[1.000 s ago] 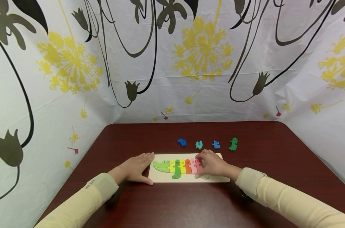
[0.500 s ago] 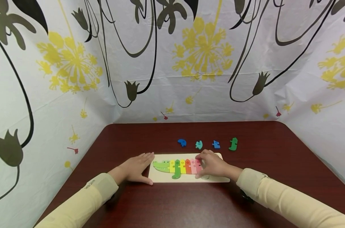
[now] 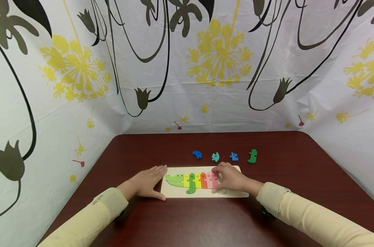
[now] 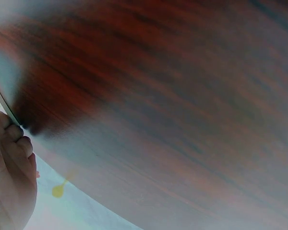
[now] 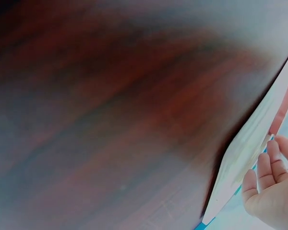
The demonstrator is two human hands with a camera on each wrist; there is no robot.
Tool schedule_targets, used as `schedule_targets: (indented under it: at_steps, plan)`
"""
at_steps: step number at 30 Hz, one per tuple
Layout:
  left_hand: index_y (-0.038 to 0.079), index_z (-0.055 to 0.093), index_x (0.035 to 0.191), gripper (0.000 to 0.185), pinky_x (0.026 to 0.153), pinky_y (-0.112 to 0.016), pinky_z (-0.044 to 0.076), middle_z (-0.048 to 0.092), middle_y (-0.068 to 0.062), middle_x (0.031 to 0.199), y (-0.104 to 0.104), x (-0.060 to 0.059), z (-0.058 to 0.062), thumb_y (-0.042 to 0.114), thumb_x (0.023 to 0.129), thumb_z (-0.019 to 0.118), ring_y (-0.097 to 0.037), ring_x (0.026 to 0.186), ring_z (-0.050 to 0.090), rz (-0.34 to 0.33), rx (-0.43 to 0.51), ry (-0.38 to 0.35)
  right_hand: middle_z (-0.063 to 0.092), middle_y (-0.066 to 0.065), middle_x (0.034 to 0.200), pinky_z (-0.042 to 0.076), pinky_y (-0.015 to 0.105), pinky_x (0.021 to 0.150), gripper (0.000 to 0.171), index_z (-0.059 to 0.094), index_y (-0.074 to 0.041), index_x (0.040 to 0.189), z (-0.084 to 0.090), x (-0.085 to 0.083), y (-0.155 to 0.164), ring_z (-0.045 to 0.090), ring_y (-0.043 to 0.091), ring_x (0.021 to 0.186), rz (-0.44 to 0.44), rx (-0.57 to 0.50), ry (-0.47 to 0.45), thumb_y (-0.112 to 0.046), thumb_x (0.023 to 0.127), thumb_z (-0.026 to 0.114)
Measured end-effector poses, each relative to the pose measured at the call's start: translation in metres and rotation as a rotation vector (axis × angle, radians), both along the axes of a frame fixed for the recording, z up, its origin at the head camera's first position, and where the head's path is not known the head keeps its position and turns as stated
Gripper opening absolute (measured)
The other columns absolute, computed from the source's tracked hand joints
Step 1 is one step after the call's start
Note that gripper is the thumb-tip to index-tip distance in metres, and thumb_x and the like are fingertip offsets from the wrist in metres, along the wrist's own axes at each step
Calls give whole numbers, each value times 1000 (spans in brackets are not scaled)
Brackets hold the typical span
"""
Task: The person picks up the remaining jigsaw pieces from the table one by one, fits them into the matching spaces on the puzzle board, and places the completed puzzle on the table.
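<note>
A pale wooden puzzle board (image 3: 177, 194) lies flat on the table, holding a crocodile with a green head (image 3: 175, 180) and a row of yellow, green, orange and pink pieces. My left hand (image 3: 147, 181) rests at the board's left edge, fingers extended and thumb spread. Over the board's right part, my right hand (image 3: 231, 179) pinches the last pink puzzle piece (image 3: 215, 178) between thumb and fingers, at the end of the row. The hand covers much of the board's tail end. In the right wrist view, curled fingers (image 5: 265, 171) show close over the board.
Beyond the board lie several loose puzzle pieces in a row: a dark blue one (image 3: 197, 154), a teal one (image 3: 215, 157), a blue one (image 3: 234, 156) and a green leg piece (image 3: 253, 156). A flowered white cloth (image 3: 174, 103) hangs behind the dark red-brown table (image 3: 187, 219).
</note>
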State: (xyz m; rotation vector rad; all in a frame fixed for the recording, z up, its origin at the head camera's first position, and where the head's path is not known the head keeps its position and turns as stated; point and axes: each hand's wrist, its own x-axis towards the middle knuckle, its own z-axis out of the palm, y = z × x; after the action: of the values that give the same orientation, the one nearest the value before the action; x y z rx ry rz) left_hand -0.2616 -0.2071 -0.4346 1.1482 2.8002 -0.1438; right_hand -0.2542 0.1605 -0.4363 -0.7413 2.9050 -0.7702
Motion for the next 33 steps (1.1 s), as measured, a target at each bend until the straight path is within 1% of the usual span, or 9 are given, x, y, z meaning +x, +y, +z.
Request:
schedule_targets:
  at_steps: [7,12,21,28,30,33]
  plan:
    - [4,18,155,117,116,-36,19,16,-10,161,0,-1,-1,88,76,37,-22,146,15,-1,-4,6,56,-2,98,48,33,75,79,65,-3,122,1,1,4,47,15,92,37,-34,21,-51,63,87]
    - [4,17,155,117,116,-36,18,16,-10,161,0,-2,-1,88,76,38,-22,146,15,-2,-5,5,58,2,102,49,33,76,80,63,-1,123,4,0,6,49,19,96,49,-61,39,-50,65,87]
    - [5,17,156,117,116,-36,18,16,-9,161,1,-2,1,88,76,37,-22,146,15,1,-8,3,56,9,114,51,39,82,75,60,-3,129,13,0,20,50,26,106,12,-131,13,-41,70,87]
    - [5,16,156,117,116,-35,18,15,-9,161,1,-3,-1,89,76,36,-21,146,15,4,-13,1,55,15,119,48,50,89,74,55,-1,133,18,-4,38,48,34,113,-24,-215,9,-32,74,86]
    - [5,16,156,117,116,-35,18,16,-9,161,0,-3,-2,89,76,36,-21,146,14,5,-12,0,54,16,122,47,50,88,74,54,-1,135,20,-5,43,47,35,114,-32,-236,10,-30,74,86]
    - [5,17,156,117,116,-35,18,16,-8,161,0,-2,-1,89,76,37,-21,146,15,10,-10,-4,52,18,125,48,49,85,77,51,-1,137,23,-7,50,47,36,113,-41,-240,23,-30,75,86]
